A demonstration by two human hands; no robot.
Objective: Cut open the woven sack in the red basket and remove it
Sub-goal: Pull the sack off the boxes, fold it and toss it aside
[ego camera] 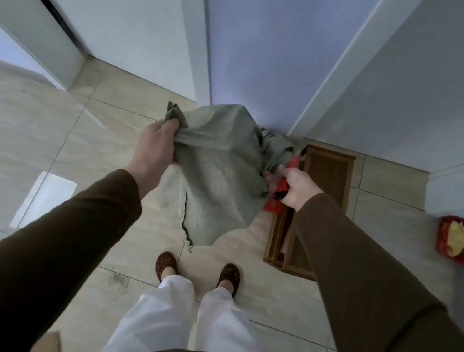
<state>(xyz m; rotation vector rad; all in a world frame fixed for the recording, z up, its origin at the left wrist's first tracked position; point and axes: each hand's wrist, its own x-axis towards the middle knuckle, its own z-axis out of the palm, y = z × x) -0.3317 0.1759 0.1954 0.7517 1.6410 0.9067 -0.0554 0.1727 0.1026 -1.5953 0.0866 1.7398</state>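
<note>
Both arms, in brown sleeves, are stretched forward and down. The left hand (155,143) is clenched, knuckles up, fingers curled tight around bunched cloth. The right hand (298,189) is closed in a fist around a red-and-black handle

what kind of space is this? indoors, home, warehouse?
Likely a home, in a hallway or doorway corner: glossy beige floor tiles, white door frames, and the person's house slippers. Not a warehouse.
</note>
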